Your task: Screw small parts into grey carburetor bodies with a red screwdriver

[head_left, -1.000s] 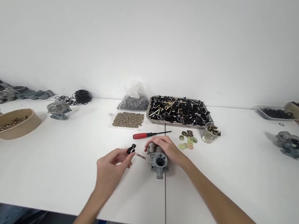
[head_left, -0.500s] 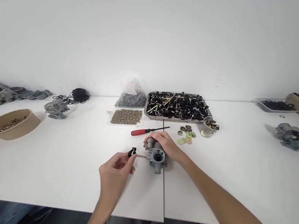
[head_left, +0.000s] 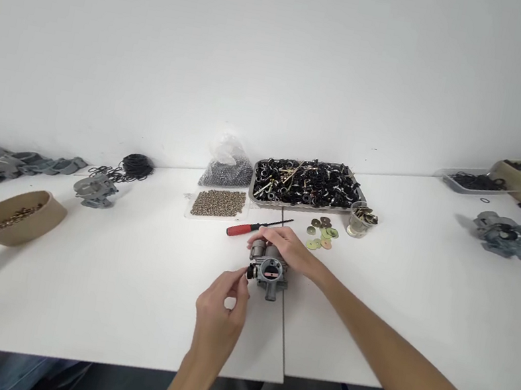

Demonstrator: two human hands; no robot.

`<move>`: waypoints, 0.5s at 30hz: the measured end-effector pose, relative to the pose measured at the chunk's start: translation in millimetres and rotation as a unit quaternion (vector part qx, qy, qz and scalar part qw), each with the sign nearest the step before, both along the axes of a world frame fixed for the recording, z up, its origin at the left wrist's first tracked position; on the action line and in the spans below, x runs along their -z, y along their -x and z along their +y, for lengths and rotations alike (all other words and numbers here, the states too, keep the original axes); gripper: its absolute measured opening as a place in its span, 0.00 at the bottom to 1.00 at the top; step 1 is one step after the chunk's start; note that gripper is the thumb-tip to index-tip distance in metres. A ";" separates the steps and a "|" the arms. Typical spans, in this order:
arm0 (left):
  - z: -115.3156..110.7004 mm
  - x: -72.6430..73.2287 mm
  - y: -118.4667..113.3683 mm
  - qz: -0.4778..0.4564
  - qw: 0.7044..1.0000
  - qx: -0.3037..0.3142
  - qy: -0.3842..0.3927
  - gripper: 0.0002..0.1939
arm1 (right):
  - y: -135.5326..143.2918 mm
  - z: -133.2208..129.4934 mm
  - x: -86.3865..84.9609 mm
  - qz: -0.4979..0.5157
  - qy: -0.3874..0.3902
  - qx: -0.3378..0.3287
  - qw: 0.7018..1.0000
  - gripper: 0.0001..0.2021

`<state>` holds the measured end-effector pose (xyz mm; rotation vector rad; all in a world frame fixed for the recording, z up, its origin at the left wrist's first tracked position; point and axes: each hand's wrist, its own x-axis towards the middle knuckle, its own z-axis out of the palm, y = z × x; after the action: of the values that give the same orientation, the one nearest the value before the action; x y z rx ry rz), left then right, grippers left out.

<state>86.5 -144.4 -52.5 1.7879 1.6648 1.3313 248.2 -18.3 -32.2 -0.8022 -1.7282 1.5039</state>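
White tabletop [head_left: 122,292]: left hand [head_left: 218,307] has fingers pinched on black fitting [head_left: 250,272] at the carburetor [head_left: 273,285], lower centre; right hand [head_left: 290,247] has fingers clasping its top. Likely seating the fitting; next push needs straight alignment. Upper-centre tray [head_left: 264,202]: mixed black parts [head_left: 308,180]; cup [head_left: 356,228]: discs [head_left: 366,215]; left-edge tan bowl [head_left: 47,221]: brass-coloured bits [head_left: 11,221].

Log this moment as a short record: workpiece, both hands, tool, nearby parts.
Workpiece: metal body on the table, coppery strip across its opening
Left hand: fingertips at the black piece on the metal body's left side
Right hand: over the metal body's far side
Tool: red-handled screwdriver, lying beyond the metal body
Nearby parts: loose discs right of the screwdriver; heaped tray behind them
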 end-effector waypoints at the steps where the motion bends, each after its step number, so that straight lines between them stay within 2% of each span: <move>1: 5.4 -3.8 8.6 0.017 1.000 0.002 0.000 0.13 | -7.2 2.8 -4.0 -0.038 -0.045 0.033 0.998 0.23; 2: 14.2 -8.9 17.8 0.040 0.999 0.003 0.001 0.14 | -16.3 5.9 -8.5 -0.084 -0.096 0.076 0.989 0.22; 4: 42.4 -21.7 35.6 0.109 0.994 0.012 0.002 0.14 | -38.3 11.7 -18.2 -0.193 -0.173 0.156 0.953 0.19; 6: 80.6 -33.6 50.1 0.196 0.980 0.043 -0.001 0.13 | -60.3 15.9 -27.1 -0.311 -0.175 0.181 0.917 0.18; 8: 118.5 -39.0 58.7 0.245 0.965 0.094 -0.024 0.13 | -76.2 17.9 -33.2 -0.401 -0.152 0.174 0.886 0.15; 11: 153.1 -30.1 59.7 0.260 0.955 0.138 -0.045 0.13 | -84.0 18.7 -33.7 -0.456 -0.152 0.178 0.859 0.09; 15: 153.4 -2.9 51.6 0.261 0.947 0.181 -0.056 0.13 | -78.7 21.8 -19.9 -0.490 -0.167 0.190 0.834 0.04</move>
<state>34.9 9.0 -49.6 2.5285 1.3976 0.8488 326.9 3.5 -12.3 -1.7789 -2.2290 0.4508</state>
